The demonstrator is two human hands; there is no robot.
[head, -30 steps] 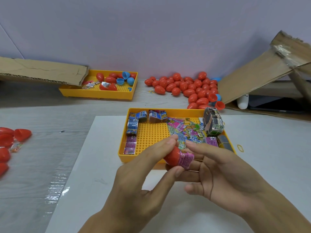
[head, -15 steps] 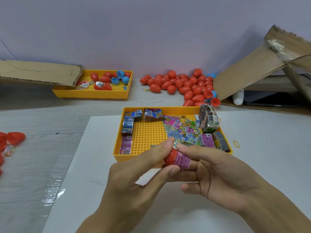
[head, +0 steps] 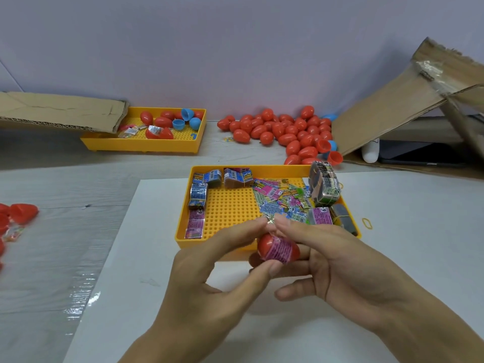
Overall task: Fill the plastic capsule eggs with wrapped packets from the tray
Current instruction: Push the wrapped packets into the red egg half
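Both hands are working together just in front of the near edge of the yellow tray [head: 183, 231], above the white sheet [head: 146, 258]. The left hand [head: 209, 279] is pinching a red capsule egg [head: 264, 244] from its left side: the thumb is pressing up beneath it while the forefinger is reaching over the top. The right hand [head: 340, 268] is cupping the egg from the right, forefinger stretching across the top to meet the left forefinger, the lower fingers lying loosely curled below. A pink wrapped packet [head: 281, 251] is lying against the egg's middle, caught between the fingers of both hands; whether it is sitting inside the shell, I cannot tell. In the tray, more packets [head: 277, 203] are lying loose and bundled. A heap of red eggs [head: 285, 132] is resting by the wall, well apart from the hands.
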